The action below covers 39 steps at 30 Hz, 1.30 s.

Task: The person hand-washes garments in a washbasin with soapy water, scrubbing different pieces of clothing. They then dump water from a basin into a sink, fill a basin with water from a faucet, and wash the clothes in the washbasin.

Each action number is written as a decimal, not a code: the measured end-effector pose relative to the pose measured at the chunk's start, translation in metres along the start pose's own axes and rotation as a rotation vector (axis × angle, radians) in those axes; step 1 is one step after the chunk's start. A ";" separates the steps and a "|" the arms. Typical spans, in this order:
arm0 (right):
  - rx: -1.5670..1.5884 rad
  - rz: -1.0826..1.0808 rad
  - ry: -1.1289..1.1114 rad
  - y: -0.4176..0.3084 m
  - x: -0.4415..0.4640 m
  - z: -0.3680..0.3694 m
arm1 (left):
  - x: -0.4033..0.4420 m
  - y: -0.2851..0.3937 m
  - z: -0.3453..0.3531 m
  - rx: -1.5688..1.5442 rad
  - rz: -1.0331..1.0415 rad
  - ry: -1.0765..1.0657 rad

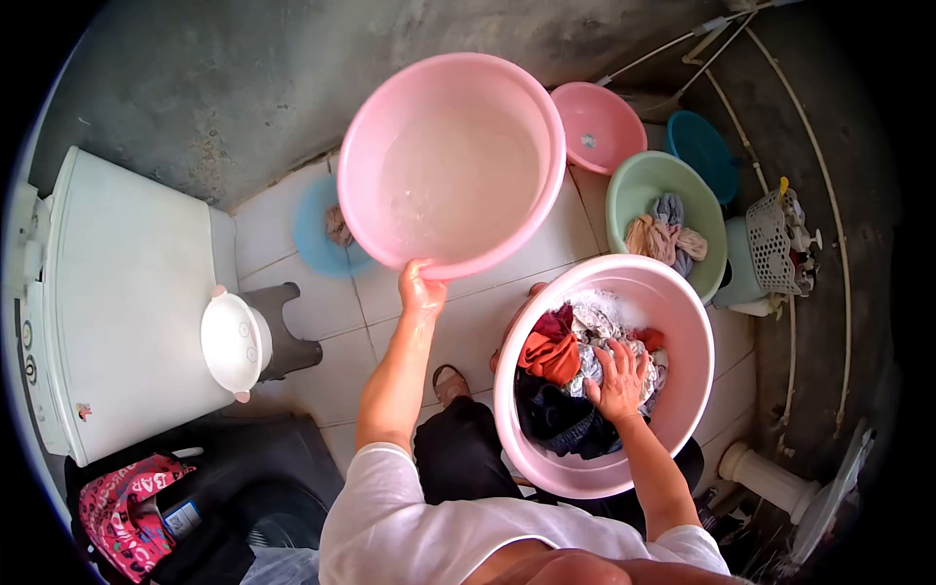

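Basin clamped at rim by left hand, likely steadying water, underside hidden; right hand apart, splayed on clothes beneath.

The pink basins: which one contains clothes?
The pink basin under the right hand: clothes lie there, while the water basin gripped by the left hand and the small basin show none.
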State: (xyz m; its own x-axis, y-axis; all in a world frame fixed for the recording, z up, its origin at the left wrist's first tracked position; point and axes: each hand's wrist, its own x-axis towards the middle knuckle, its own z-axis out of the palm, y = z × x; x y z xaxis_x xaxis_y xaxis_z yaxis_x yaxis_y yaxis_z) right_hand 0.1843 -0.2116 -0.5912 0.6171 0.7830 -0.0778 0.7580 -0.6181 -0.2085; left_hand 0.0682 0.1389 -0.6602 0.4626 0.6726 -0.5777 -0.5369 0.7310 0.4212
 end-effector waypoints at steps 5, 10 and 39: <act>0.195 0.067 0.079 -0.002 -0.003 -0.016 | -0.063 0.054 0.068 0.135 0.290 -0.126; 1.390 0.178 0.146 -0.038 0.028 -0.100 | -0.148 0.090 0.138 0.278 0.378 -0.281; 1.338 0.322 1.965 0.191 -0.519 -0.303 | -0.558 -0.359 0.311 0.919 -1.128 -1.175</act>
State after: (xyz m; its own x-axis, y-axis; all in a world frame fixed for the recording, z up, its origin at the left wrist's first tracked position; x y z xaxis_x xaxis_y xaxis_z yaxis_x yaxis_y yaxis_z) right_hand 0.0729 -0.7574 -0.2948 0.6388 -0.7297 0.2438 0.6380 0.3253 -0.6980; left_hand 0.2218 -0.4630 -0.2717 0.6848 -0.6767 -0.2703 0.6434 0.3875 0.6602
